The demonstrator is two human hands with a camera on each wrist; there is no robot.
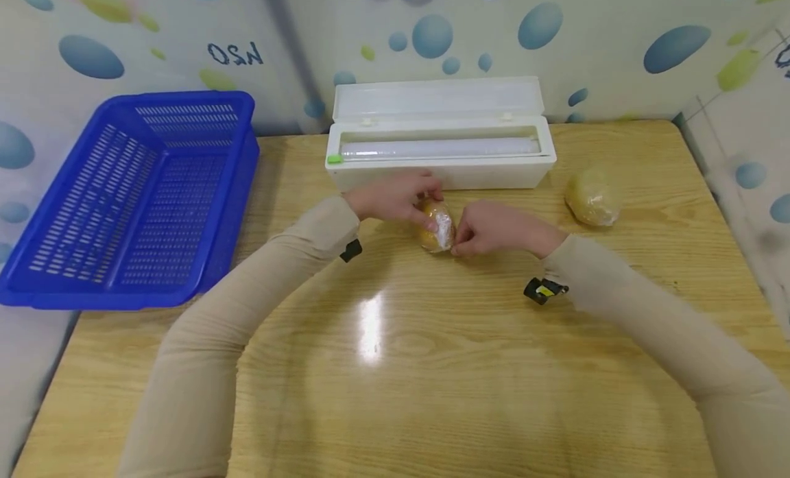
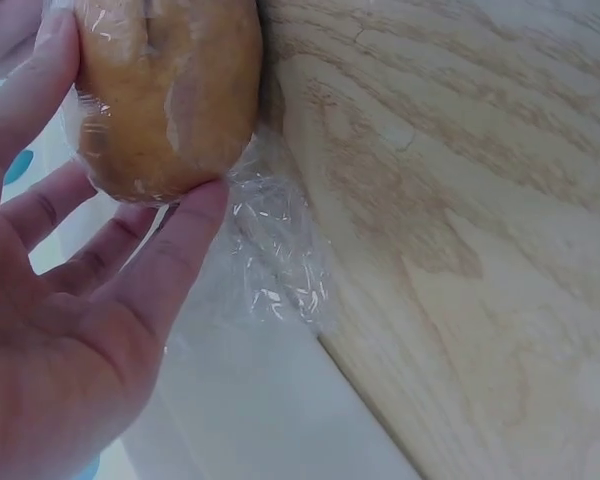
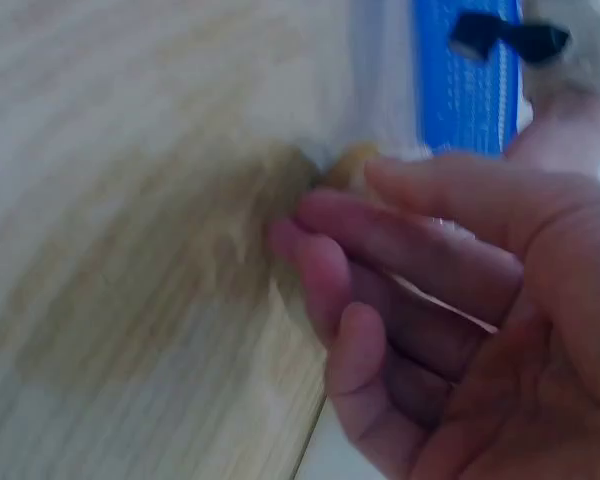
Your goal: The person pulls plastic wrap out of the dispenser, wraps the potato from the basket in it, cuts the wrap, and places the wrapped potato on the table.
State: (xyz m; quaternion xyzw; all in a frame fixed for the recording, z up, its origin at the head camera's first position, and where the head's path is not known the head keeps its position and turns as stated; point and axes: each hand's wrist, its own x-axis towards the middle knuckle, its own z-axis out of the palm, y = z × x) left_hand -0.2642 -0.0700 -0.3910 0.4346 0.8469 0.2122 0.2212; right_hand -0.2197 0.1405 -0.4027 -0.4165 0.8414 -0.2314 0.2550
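Note:
A tan-orange, potato-like round thing [image 2: 180,90] wrapped in clear cling film sits at mid-table, just in front of the white film box. My left hand [image 1: 398,198] holds it from the left, with thumb and fingers around it in the left wrist view. A loose, crumpled tail of cling film [image 2: 280,260] sticks out beside the thumb. On the other side, my right hand [image 1: 496,228] has curled fingers, with thumb and forefinger pinching at the film on the wrapped thing's near right edge. The right wrist view is blurred, and the pinched film is barely visible there.
Behind the hands stands the white cling film box [image 1: 441,175], lid up, with a film roll [image 1: 438,147] inside. A blue plastic basket [image 1: 212,258] is at the left. Another film-wrapped, yellowish round thing [image 1: 592,195] rests on the wooden table [image 1: 432,382] at the right.

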